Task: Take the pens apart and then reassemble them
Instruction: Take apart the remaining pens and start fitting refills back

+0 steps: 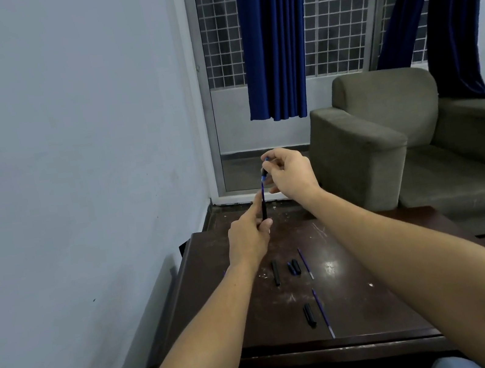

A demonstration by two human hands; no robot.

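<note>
Your left hand (248,236) is clenched on the black pen barrel (263,209), held above the desk (378,273) at 12 o'clock. Right hand (289,172) pinches the blue refill (264,181). It's light and bendy, so pinch near the barrel mouth.

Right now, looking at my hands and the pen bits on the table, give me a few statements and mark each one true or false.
1. The left hand grips a black pen barrel. True.
2. The right hand rests flat on the table. False: it is raised, pinching the blue tip piece above the barrel.
3. Two thin blue refills lie loose on the table. True.
4. All the loose pen parts lie on the armchair. False: they lie on the table.
5. Blue curtains hang at the window. True.
</note>
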